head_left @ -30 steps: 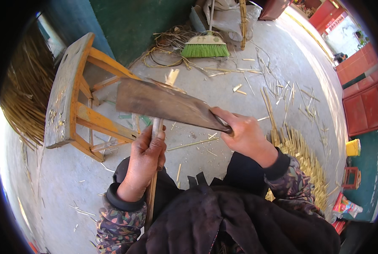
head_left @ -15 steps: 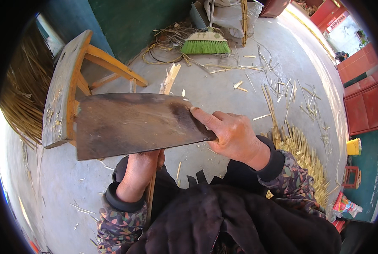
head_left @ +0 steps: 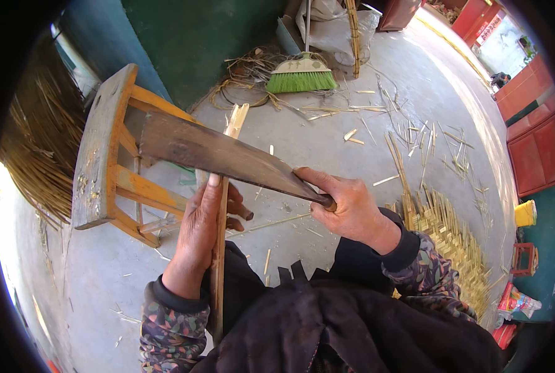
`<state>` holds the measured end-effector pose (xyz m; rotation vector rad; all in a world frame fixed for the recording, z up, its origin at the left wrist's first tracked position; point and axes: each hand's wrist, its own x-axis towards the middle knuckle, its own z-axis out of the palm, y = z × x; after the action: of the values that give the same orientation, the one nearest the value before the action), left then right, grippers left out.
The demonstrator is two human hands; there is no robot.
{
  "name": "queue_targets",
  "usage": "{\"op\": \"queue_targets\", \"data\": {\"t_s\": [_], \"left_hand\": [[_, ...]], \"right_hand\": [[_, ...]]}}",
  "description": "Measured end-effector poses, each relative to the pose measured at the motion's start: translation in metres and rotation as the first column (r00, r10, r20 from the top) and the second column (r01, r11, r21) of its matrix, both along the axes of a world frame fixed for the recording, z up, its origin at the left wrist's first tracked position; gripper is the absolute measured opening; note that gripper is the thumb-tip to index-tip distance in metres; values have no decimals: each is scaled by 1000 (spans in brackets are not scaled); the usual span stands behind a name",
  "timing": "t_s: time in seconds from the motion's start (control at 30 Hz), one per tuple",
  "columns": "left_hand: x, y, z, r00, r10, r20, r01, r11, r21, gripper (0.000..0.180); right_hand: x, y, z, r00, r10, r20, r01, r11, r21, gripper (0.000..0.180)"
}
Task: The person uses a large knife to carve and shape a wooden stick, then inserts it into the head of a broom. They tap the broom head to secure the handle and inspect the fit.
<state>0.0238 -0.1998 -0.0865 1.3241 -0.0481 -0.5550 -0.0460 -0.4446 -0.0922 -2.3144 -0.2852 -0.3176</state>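
My right hand (head_left: 352,208) is closed round the short handle of a broad, dark cleaver (head_left: 221,154). Its blade reaches leftward across a split wooden stick (head_left: 219,261) and hides part of it. My left hand (head_left: 204,227) grips that stick from the side, its thumb along the stick just below the blade and its other fingers curled behind. Splintered and pale, the stick's far end (head_left: 236,121) shows beyond the blade. The near end runs down beside my left thigh. Whether the blade touches the stick I cannot tell.
A wooden bench (head_left: 100,149) tips on its side at left, beside a bundle of long brown stalks (head_left: 38,137). A green-bristled broom (head_left: 301,78) stands at the back. Slivers litter the floor, and a woven slat mat (head_left: 448,239) lies at right.
The cleaver has turned from broad side up to a steeper tilt, its handle nearer me and lower. My left hand, half hidden before, now shows on the stick. The view has shifted slightly.
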Motion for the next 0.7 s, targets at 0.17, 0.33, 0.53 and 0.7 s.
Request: {"op": "queue_targets", "data": {"t_s": [0.17, 0.33, 0.53, 0.7], "left_hand": [[22, -12, 24, 998, 21, 53, -22, 1000, 5, 35], [14, 2, 45, 999, 13, 32, -14, 1000, 21, 34], [-10, 71, 74, 928, 217, 302, -309, 902, 301, 32], [-17, 136, 67, 753, 182, 632, -597, 592, 541, 25]], "right_hand": [[-3, 10, 5, 1000, -13, 20, 11, 994, 109, 40], [-4, 18, 23, 992, -118, 46, 103, 963, 249, 27], [-2, 30, 43, 999, -12, -38, 24, 939, 343, 27], [7, 52, 51, 993, 117, -34, -97, 925, 368, 25]]}}
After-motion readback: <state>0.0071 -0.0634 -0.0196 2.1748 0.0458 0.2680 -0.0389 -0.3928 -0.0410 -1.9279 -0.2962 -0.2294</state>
